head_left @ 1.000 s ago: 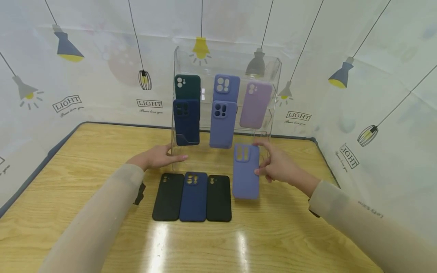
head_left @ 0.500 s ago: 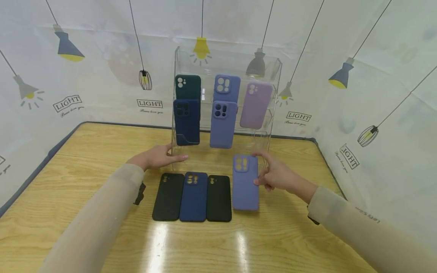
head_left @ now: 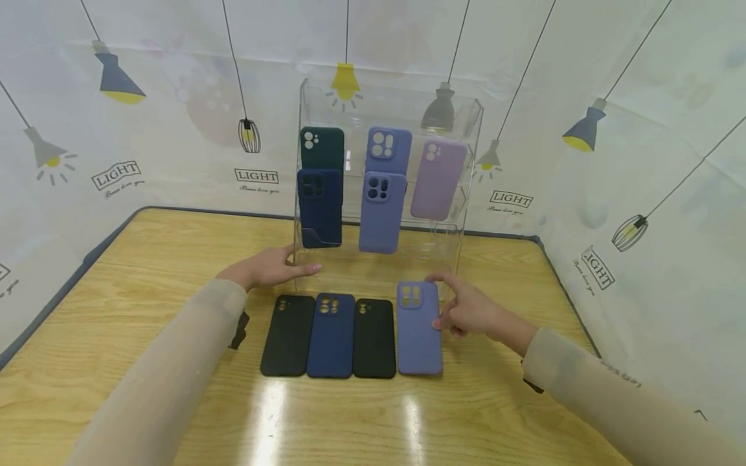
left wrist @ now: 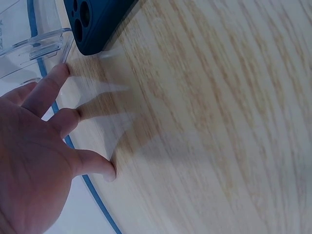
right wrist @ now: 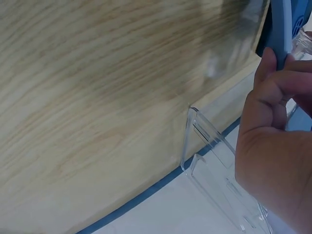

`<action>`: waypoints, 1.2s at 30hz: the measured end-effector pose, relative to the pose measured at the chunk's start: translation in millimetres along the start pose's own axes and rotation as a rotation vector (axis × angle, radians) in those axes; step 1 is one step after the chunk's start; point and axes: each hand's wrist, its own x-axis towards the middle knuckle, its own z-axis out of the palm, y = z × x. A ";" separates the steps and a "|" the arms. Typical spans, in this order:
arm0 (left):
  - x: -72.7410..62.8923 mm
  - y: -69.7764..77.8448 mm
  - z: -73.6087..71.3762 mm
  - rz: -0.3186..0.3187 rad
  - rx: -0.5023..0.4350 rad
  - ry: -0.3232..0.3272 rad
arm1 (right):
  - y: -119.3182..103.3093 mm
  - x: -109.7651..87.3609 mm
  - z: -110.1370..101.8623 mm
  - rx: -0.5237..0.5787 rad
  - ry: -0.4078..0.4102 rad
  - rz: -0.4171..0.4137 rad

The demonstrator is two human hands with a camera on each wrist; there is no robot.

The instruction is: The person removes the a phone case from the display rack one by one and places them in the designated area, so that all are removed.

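Observation:
My right hand (head_left: 471,309) pinches a lilac-blue phone case (head_left: 418,333) by its right edge, thumb low and index finger at the top corner. That case stands at the right end of a row on the table: a black case (head_left: 288,336), a dark blue case (head_left: 330,340) and another black case (head_left: 374,340). The right wrist view shows its edge between my fingers (right wrist: 265,66). My left hand (head_left: 268,266) is at the lower left side of a clear display rack (head_left: 431,243), fingers spread and thumb extended. In the left wrist view a fingertip (left wrist: 61,70) meets the rack's edge.
On the rack sit a dark green case (head_left: 322,147), a navy case (head_left: 320,220), two lilac-blue cases one above the other, the lower one (head_left: 381,223) in front, and a pink-purple case (head_left: 440,184). Behind stands a wall sheet (head_left: 192,149) printed with lamps.
My right hand has brought the lilac-blue case down and toward me, level with the row of cases. The left hand has stayed beside the rack.

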 end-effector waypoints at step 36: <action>-0.2 0.5 0.3 -0.019 -0.011 -0.003 | 22.6 5.9 15.1 -0.050 0.028 0.054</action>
